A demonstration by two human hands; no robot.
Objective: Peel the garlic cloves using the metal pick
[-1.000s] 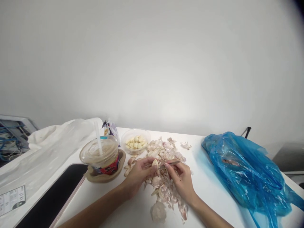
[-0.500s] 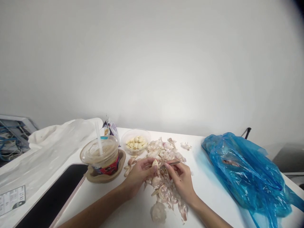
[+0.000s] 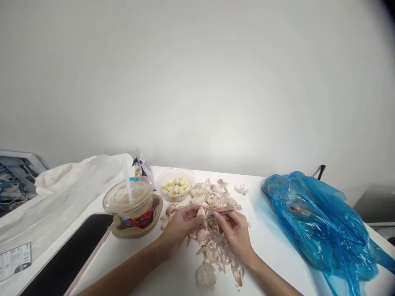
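While the left hand (image 3: 177,231) pinches a pointed clove (image 3: 201,211), the right hand (image 3: 236,235) grips a slim, perhaps metal tool (image 3: 228,211).

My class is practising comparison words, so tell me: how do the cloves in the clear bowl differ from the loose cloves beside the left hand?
The bowl cloves are pale cream and look peeled, while the loose cloves are pinkish tan and seem unpeeled. The bowl cloves sit heaped inside the clear bowl; the loose cloves lie on the table. Both are garlic, left of the skin pile.
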